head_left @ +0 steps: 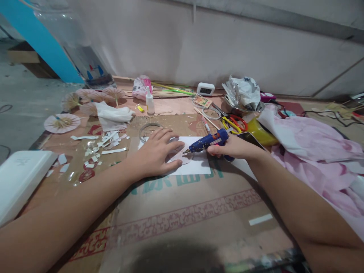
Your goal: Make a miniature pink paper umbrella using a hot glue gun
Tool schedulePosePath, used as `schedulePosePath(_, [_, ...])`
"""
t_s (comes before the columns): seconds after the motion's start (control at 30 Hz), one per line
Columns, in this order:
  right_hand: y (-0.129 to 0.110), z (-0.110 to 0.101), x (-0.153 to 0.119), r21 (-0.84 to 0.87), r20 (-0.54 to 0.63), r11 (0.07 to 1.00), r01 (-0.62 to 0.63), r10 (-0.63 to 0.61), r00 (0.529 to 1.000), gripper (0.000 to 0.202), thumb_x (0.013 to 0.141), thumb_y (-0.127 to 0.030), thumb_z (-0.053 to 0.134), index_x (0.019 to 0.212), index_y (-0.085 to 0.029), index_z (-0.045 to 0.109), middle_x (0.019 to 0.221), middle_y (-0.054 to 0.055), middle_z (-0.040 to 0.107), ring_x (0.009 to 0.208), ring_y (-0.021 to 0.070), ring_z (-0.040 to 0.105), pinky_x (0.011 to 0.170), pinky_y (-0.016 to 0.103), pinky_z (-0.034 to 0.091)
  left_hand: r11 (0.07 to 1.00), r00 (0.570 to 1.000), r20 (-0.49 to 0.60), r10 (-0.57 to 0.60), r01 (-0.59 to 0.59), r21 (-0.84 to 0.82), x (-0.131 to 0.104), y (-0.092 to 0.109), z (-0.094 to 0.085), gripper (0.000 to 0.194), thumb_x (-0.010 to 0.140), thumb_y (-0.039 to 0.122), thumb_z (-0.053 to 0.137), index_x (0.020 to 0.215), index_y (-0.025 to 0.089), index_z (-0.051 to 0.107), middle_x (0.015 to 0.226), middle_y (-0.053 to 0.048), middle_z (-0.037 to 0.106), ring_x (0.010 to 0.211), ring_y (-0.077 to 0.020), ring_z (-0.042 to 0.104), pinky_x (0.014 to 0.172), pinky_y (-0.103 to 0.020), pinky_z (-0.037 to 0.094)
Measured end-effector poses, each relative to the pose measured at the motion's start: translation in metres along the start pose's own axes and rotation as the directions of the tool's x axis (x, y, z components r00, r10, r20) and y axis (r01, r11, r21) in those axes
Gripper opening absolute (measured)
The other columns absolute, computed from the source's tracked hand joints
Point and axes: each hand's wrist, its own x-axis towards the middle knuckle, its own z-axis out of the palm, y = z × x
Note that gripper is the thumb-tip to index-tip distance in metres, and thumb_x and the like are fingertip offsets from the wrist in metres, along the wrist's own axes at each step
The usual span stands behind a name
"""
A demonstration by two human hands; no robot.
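My right hand [227, 146] is wrapped round a blue hot glue gun [207, 141], its nozzle pointing left. The tip is at a small pale round piece [186, 157] lying on a white sheet of paper [199, 167]; whether it touches cannot be made out. My left hand [159, 151] lies flat with fingers spread, its fingertips on or beside the pale piece and partly covering it. Just behind the left hand is a wire-like ring [143, 131]. Beneath everything is a printed cardboard sheet [182, 208].
White paper scraps [109, 140] and several round pale fans [62, 123] are at left, near a white box-shaped object [25, 178]. A small bottle [150, 101] stands behind. Scissors [234, 123], a filled metal bowl [241, 106] and pink-white fabric [313, 140] lie at right.
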Motion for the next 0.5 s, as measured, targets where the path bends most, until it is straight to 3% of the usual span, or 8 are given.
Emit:
schedulePosePath(0.13, [0.002,-0.001,0.003,0.004,0.022,1.000,0.012,-0.012,1.000,0.045,0.069,-0.060,0.082,0.065,-0.019,0.065,0.059,0.001,0.062,0.052,0.0129,0.055,0.048,0.026,0.045,0.999,0.997,-0.078,-0.007,0.003,-0.052,0.001,-0.002,0.000,0.044,0.097,0.049,0.054,0.129,0.020,0.064,0.137,-0.013,0.060,0.134,-0.0331,0.050,0.118,-0.054,0.035])
schedulePosePath(0.3, [-0.004,-0.003,0.003,0.042,0.093,0.999,0.024,-0.028,0.995,0.048,0.070,-0.063,0.079,0.067,-0.018,0.062,0.059,-0.001,0.059,0.052,0.0115,0.053,0.052,0.026,0.046,0.986,0.969,-0.232,-0.082,0.046,-0.159,0.006,-0.006,-0.007,0.028,0.099,0.037,0.053,0.112,0.018,0.069,0.114,-0.011,0.069,0.110,-0.0265,0.062,0.100,-0.045,0.048])
schedulePosePath(0.43, [-0.003,-0.005,0.003,0.027,0.090,1.000,0.009,-0.012,0.996,0.048,0.071,-0.062,0.079,0.071,-0.017,0.063,0.062,0.000,0.060,0.055,0.0122,0.055,0.054,0.027,0.047,0.908,0.918,-0.331,-0.219,0.068,-0.413,-0.001,0.019,-0.049,0.019,0.099,0.030,0.053,0.097,0.022,0.071,0.097,-0.005,0.071,0.096,-0.0223,0.066,0.090,-0.040,0.053])
schedulePosePath(0.5, [0.001,-0.005,0.004,0.034,0.093,0.999,0.010,-0.013,0.996,0.048,0.072,-0.063,0.078,0.070,-0.017,0.063,0.061,-0.001,0.059,0.055,0.0122,0.055,0.054,0.027,0.046,0.801,0.930,-0.277,-0.243,0.031,-0.598,-0.017,0.041,-0.075,0.022,0.101,0.036,0.053,0.101,0.027,0.072,0.096,-0.004,0.070,0.093,-0.0218,0.066,0.081,-0.037,0.056])
